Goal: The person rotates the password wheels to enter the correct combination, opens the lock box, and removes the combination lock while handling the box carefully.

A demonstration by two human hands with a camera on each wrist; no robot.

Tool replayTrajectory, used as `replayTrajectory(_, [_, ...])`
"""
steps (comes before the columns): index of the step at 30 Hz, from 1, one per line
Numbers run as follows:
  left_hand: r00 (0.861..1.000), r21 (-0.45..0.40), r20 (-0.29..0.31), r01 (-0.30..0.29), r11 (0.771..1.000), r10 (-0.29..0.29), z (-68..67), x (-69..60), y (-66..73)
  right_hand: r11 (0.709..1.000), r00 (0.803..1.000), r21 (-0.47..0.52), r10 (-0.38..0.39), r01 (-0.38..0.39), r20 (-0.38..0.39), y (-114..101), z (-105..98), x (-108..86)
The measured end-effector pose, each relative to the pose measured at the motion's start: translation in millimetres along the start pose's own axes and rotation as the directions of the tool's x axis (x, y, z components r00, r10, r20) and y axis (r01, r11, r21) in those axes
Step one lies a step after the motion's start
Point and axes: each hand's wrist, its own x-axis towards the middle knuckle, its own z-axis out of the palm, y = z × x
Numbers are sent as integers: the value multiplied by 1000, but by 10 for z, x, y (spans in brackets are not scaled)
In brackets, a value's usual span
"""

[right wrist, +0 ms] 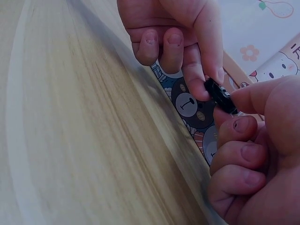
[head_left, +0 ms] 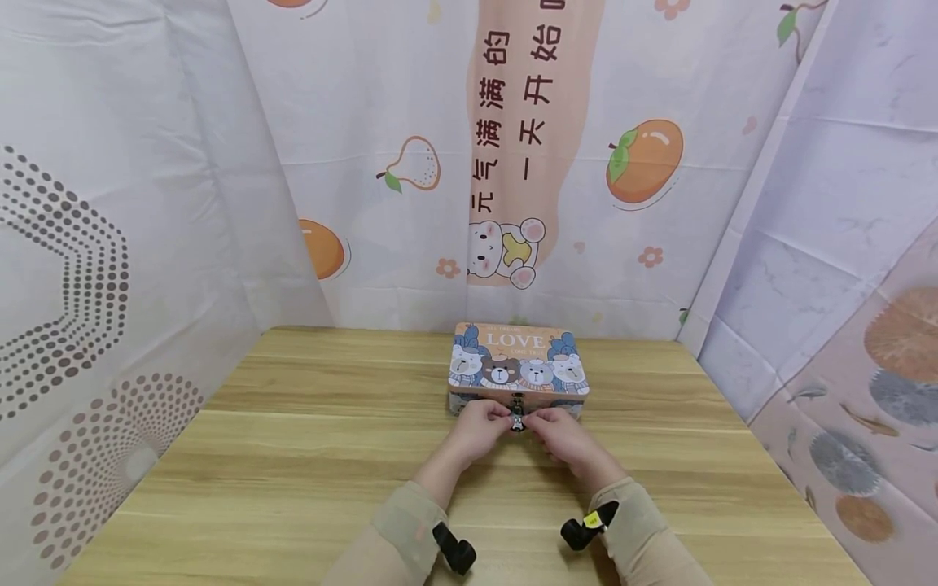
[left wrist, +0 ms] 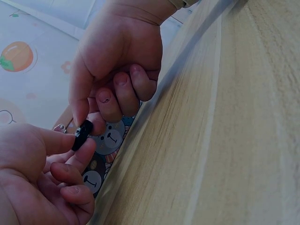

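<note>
On the table a rectangular tin box (head_left: 517, 358), printed with bears and the word LOVE, stands with its lid down. A small black padlock (head_left: 518, 422) with silver parts is at the front clasp (head_left: 518, 400). My left hand (head_left: 479, 427) pinches one end of it between thumb and forefinger; in the left wrist view the left hand (left wrist: 33, 173) has its other fingers curled. From the other side my right hand (head_left: 567, 438) pinches the padlock (right wrist: 220, 96) with thumb and forefinger. Whether its shackle is through the clasp cannot be made out.
The wood-grain table (head_left: 330, 456) extends to both sides of the box. A printed curtain (head_left: 366, 244) hangs right behind the table's back edge, with more cloth (head_left: 132, 203) at the left and right. Black wrist cameras (head_left: 456, 552) are strapped over both sleeves.
</note>
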Motion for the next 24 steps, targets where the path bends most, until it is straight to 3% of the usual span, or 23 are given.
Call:
replayTrajectory(10, [1000, 5, 0, 25, 1000, -25, -3, 6, 12, 1000, 999, -7, 28, -28, -14, -4, -44, -5])
replayTrajectory(24, [1000, 12, -9, 16, 1000, -16, -5, 5, -2, 998, 999, 48, 44, -42, -31, -13, -192, -18])
